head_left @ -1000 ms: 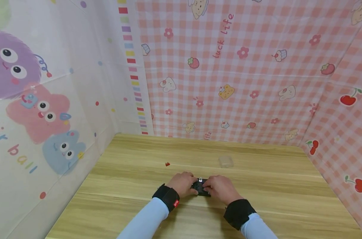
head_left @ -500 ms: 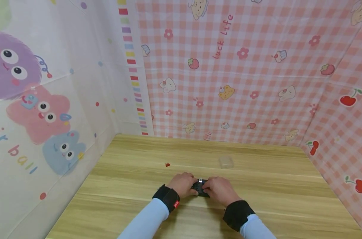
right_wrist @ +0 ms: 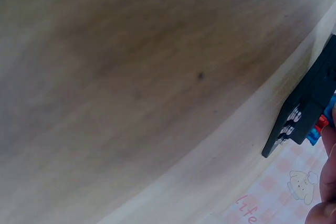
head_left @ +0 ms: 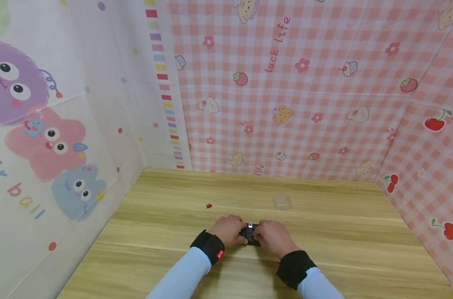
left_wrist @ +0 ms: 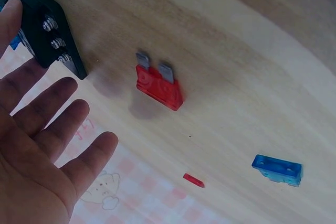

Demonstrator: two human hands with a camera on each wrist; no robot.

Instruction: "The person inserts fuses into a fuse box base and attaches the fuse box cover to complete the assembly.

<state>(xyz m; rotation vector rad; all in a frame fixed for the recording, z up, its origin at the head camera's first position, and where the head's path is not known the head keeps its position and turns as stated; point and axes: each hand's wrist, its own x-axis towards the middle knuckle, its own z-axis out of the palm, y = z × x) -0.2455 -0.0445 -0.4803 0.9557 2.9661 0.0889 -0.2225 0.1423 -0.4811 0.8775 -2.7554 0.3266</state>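
**Small fuses, a loose block, and 2 hands crowding it**

While both hands bear on the black block [head_left: 250,236] at the lower middle of the head view, the left hand [head_left: 228,229] and right hand [head_left: 271,236] cover most of it, fingers curled over its ends; a small silver part shows at its top edge. A red speck [head_left: 209,205] lies above and left of the hands, and a clear box [head_left: 282,202] above and right, both well apart from them on the table [head_left: 342,232].

From the left wrist, the block [left_wrist: 44,27] sits at the upper left with 1 fingertip on it; the other fingers [left_wrist: 50,124] spread straight and hold nothing. A red fuse [left_wrist: 158,85] lies at centre, a blue fuse [left_wrist: 277,168] at lower right, and a red chip [left_wrist: 193,180] between them lower down. That light touch could let the block skid or tip under a push, and a sweeping palm could knock the fuses away.

From the right wrist, the block [right_wrist: 310,103] stands at the right edge with red and blue fuses seated beside a finger [right_wrist: 328,145]. I cannot tell how firmly this hand grips; an off-line press could bend a fuse's blades.
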